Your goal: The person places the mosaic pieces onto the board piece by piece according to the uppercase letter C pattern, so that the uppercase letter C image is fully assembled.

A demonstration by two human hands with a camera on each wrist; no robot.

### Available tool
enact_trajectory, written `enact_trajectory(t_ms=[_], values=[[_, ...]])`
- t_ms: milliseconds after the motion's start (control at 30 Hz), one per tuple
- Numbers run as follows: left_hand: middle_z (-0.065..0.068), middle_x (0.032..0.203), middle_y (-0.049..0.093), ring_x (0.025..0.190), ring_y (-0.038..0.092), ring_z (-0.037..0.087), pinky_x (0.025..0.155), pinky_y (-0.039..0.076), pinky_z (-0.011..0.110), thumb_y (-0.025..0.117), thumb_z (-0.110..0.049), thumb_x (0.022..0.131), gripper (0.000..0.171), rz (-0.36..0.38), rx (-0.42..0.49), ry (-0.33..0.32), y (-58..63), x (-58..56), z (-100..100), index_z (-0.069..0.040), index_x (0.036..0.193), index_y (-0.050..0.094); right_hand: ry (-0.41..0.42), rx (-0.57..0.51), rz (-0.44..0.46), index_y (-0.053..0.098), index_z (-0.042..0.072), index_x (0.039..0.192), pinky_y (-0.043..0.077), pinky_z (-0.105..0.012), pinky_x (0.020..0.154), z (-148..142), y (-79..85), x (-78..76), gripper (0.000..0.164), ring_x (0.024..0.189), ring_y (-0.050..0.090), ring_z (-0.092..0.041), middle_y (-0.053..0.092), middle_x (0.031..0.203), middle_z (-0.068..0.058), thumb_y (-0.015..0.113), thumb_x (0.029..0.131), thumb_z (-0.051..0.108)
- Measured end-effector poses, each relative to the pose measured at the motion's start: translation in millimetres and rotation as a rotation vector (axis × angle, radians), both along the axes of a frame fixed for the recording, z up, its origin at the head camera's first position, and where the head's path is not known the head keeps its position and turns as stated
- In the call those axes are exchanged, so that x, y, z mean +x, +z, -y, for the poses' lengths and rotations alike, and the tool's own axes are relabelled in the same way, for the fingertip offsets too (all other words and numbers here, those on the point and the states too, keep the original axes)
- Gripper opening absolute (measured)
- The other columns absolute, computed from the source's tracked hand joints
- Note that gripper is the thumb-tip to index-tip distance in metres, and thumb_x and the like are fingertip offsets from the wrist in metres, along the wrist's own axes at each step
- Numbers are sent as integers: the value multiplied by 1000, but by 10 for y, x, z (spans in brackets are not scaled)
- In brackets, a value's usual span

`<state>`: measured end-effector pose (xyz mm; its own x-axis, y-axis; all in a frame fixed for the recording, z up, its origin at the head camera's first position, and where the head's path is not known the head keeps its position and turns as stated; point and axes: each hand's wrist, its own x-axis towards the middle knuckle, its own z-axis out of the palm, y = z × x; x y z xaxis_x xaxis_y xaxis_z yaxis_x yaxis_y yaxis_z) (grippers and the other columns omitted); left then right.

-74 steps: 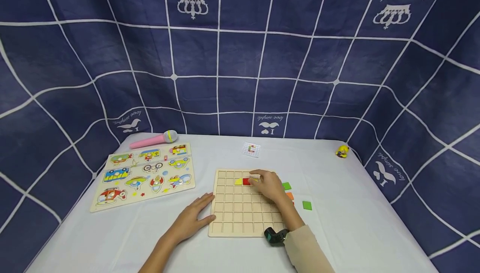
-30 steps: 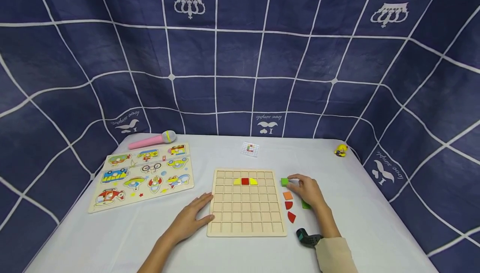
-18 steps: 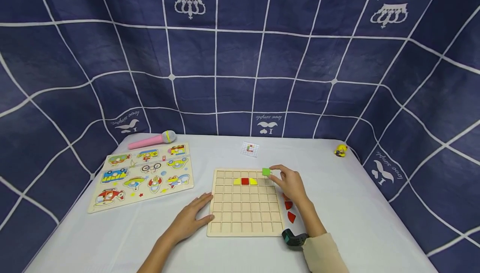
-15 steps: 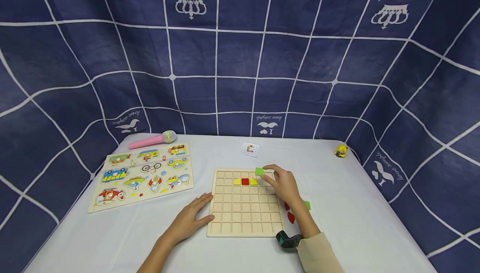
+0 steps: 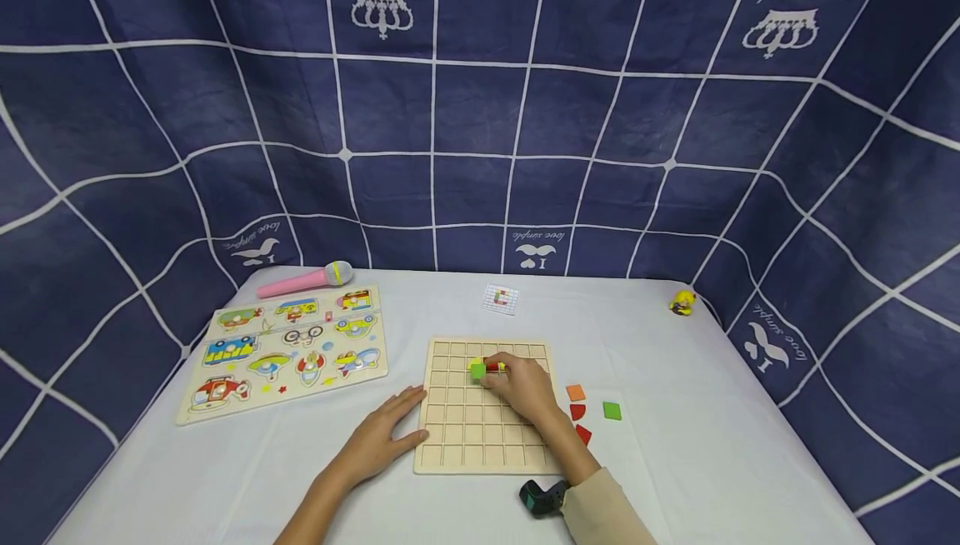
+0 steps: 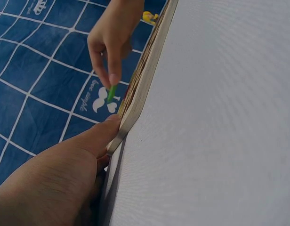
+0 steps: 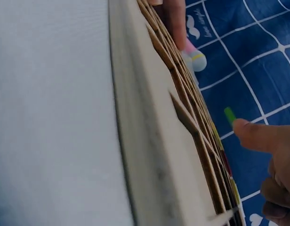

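Observation:
My right hand (image 5: 522, 391) pinches a small green square tile (image 5: 478, 372) between thumb and fingers over the wooden grid board (image 5: 483, 432). In the right wrist view the tile (image 7: 229, 114) shows edge-on, above the board's slotted surface. Part of a yellow piece (image 5: 474, 362) peeks out behind it in the second row from the far side. A red tile (image 5: 493, 367) and another yellow piece lie in the same row, mostly covered by the fingers. My left hand (image 5: 381, 435) rests against the board's left edge, fingers extended, its thumb (image 6: 107, 129) touching the rim.
Right of the board lie an orange tile (image 5: 575, 392), two red pieces (image 5: 577, 412) and a green tile (image 5: 612, 411). A vehicle puzzle board (image 5: 288, 353) and pink toy microphone (image 5: 303, 279) sit at left. Behind are a pattern card (image 5: 501, 299) and yellow figurine (image 5: 682, 302).
My right hand set a yellow piece beside the red tile, picked up a green tile from the right of the board and carried it left over the grid. The left hand stayed put.

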<state>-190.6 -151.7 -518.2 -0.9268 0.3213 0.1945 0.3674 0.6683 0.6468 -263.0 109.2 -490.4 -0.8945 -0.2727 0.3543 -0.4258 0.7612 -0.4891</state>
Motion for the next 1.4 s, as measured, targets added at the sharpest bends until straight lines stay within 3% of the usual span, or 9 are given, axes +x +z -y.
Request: enact_trajectory(t_ms=[167, 300, 633, 733, 800, 900, 967, 1133, 1400], values=[[5, 143, 39, 133, 32, 24, 110, 21, 44, 66, -43, 83, 66, 4, 4, -1, 2, 5, 6, -11, 137, 45, 10, 20, 7, 70, 19, 98, 41, -24, 48, 31, -69, -1, 28, 55, 48, -10, 64, 68, 2, 74, 77, 37], [5, 143, 39, 133, 32, 24, 110, 21, 44, 65, -43, 83, 66, 6, 9, -1, 1, 1, 7, -10, 137, 45, 23, 26, -7, 71, 18, 97, 49, -29, 59, 50, -85, -3, 27, 72, 63, -17, 70, 89, 0, 74, 77, 37], [5, 143, 39, 133, 32, 25, 109, 23, 47, 65, -45, 83, 67, 3, -4, 4, 1, -4, 5, -12, 137, 45, 7, 55, -3, 71, 19, 99, 50, -29, 60, 65, -111, -10, 30, 74, 63, -18, 70, 88, 0, 73, 77, 39], [5, 143, 39, 133, 31, 25, 109, 23, 47, 65, -45, 83, 67, 8, -4, 4, 1, -2, 5, -12, 137, 45, -2, 51, -7, 71, 19, 99, 49, -28, 59, 47, -110, -3, 30, 71, 62, -16, 70, 89, 0, 73, 77, 39], [4, 143, 39, 133, 31, 25, 109, 23, 47, 65, -45, 82, 67, 13, -2, 5, 1, 2, 5, -11, 137, 45, -5, 42, -1, 71, 19, 100, 45, -26, 53, 19, -91, 5, 30, 61, 56, -12, 68, 76, 1, 74, 76, 39], [4, 143, 39, 133, 31, 25, 109, 24, 48, 65, -45, 82, 67, 16, -1, 8, -1, 5, 4, -12, 137, 45, -8, 14, 22, 70, 19, 100, 37, -23, 47, -52, -43, 28, 29, 51, 41, -7, 57, 58, 5, 73, 77, 37], [4, 143, 39, 133, 31, 24, 109, 24, 47, 66, -44, 82, 67, 15, -1, 10, -1, 4, 3, -12, 137, 45, -12, -2, 34, 70, 19, 101, 30, -21, 42, -123, -19, 41, 29, 47, 29, -6, 43, 48, 9, 73, 78, 37], [2, 144, 38, 134, 30, 21, 110, 23, 45, 66, -42, 82, 66, 24, -10, 10, 7, 4, 0, -14, 138, 45, -40, -38, 26, 69, 17, 103, 21, -19, 36, -370, 39, 99, 30, 42, 21, -4, 30, 46, 10, 72, 79, 36], [3, 143, 39, 134, 31, 22, 110, 23, 45, 67, -41, 82, 65, 15, -4, 7, 20, 6, 1, -12, 137, 45, -140, -34, 45, 69, 17, 105, 23, -21, 38, -934, 193, 252, 32, 42, 24, -5, 32, 49, 7, 76, 76, 30]])
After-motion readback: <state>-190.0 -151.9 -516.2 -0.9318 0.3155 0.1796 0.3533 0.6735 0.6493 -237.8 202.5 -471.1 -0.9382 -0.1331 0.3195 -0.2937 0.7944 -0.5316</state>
